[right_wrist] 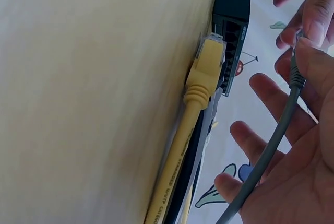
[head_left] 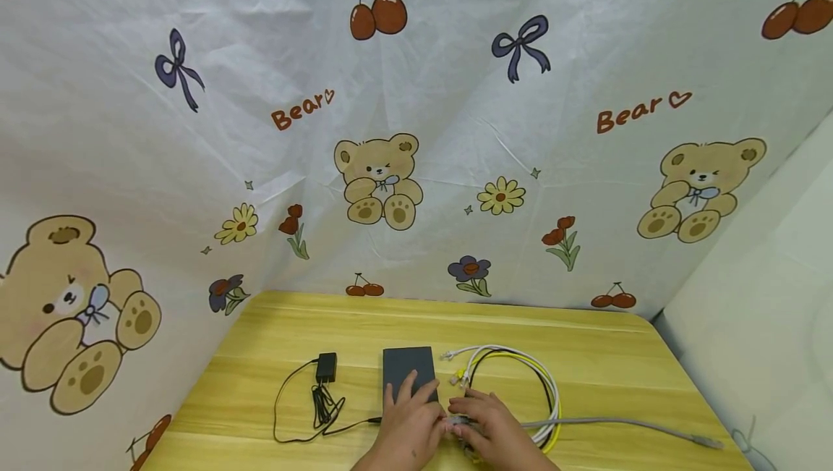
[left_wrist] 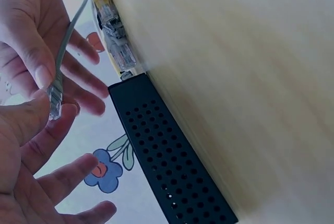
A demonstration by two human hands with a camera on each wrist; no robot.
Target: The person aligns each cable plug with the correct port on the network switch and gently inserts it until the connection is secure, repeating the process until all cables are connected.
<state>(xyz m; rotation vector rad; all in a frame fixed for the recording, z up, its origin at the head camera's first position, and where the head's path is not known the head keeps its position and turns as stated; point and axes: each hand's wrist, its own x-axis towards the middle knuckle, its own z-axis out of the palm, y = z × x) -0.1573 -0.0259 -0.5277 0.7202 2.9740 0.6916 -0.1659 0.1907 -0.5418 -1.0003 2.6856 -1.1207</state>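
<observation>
Between both hands is a grey network cable [right_wrist: 272, 148], raised off the table, its clear plug [left_wrist: 55, 101] showing at the fingertips. My left hand [head_left: 411, 424] pinches that plug between thumb and forefinger, other fingers spread. From the cable side, my right hand [head_left: 491, 431] pinches the plug's base, and the cable runs across its palm in the right wrist view. Just beyond the left hand lies a dark network switch [head_left: 408, 366], partly covered by it in the head view. A row of ports [right_wrist: 229, 41] faces the right side.
Yellow, white and black network cables [head_left: 553, 391] lie coiled right of the switch, a yellow plug [right_wrist: 206, 67] near its ports. The grey cable's far end [head_left: 706, 442] lies at the table's right. A black power adapter [head_left: 327, 367] with its cord sits left. Patterned cloth [head_left: 442, 109] hangs behind.
</observation>
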